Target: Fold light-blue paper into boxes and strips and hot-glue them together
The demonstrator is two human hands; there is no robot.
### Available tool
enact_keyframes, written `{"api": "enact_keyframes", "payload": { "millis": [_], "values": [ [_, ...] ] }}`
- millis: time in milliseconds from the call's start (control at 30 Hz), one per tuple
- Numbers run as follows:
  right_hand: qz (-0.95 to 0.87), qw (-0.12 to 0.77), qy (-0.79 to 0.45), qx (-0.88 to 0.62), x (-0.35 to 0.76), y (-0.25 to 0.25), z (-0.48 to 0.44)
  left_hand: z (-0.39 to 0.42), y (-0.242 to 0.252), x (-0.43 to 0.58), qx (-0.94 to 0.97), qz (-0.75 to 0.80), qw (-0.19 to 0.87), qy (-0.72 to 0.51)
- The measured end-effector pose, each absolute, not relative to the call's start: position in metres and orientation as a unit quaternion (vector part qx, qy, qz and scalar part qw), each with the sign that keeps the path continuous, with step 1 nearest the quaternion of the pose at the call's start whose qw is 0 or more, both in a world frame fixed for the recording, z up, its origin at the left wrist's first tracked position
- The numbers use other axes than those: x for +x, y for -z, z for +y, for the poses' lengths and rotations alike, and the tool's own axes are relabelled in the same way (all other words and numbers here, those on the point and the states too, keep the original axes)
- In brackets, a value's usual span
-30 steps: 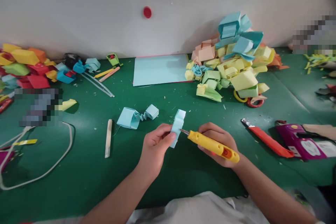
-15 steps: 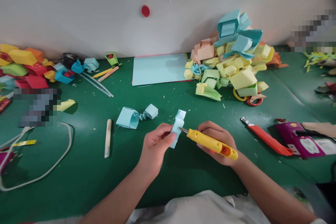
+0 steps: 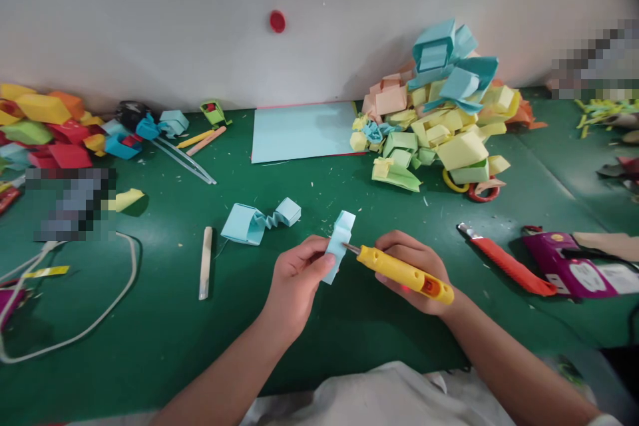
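My left hand (image 3: 298,283) pinches a folded light-blue paper strip (image 3: 340,239) between thumb and fingers, tilted above the green table. My right hand (image 3: 414,269) is wrapped round a yellow hot glue gun (image 3: 394,267). Its thin metal nozzle points left and meets, or nearly meets, the strip's right edge; I cannot tell whether it touches. A red glow shows beside the right fingers. Just beyond my left hand lies a light-blue paper box piece (image 3: 243,224), joined by a pleated strip to a smaller paper cube (image 3: 288,212).
Folded paper pieces (image 3: 449,120) are heaped at the back right, others (image 3: 54,120) at the far left. A blue sheet (image 3: 299,133) lies by the wall. A red-handled cutter (image 3: 509,261), a purple box (image 3: 574,266), a flat stick (image 3: 206,263) and a white cable (image 3: 132,266) lie around.
The blue paper strip has turned slightly in my left hand, showing more of its flat face. The glue gun has barely shifted, and its nozzle stays by the strip.
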State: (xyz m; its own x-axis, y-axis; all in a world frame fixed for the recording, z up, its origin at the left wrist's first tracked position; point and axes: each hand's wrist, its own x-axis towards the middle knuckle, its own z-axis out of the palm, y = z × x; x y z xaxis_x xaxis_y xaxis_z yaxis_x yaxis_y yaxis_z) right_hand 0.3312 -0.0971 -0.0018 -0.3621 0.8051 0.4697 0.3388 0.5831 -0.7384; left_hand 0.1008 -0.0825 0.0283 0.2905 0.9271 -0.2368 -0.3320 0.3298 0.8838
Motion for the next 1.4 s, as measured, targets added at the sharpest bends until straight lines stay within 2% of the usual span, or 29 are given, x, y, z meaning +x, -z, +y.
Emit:
{"api": "enact_keyframes", "payload": {
  "millis": [1400],
  "values": [
    [-0.784, 0.431, -0.257, -0.365, 0.3336, 0.0033, -0.0982, -0.0818, -0.0281, 0.1025, 0.378, 0.412, 0.707, -0.434]
  ]
}}
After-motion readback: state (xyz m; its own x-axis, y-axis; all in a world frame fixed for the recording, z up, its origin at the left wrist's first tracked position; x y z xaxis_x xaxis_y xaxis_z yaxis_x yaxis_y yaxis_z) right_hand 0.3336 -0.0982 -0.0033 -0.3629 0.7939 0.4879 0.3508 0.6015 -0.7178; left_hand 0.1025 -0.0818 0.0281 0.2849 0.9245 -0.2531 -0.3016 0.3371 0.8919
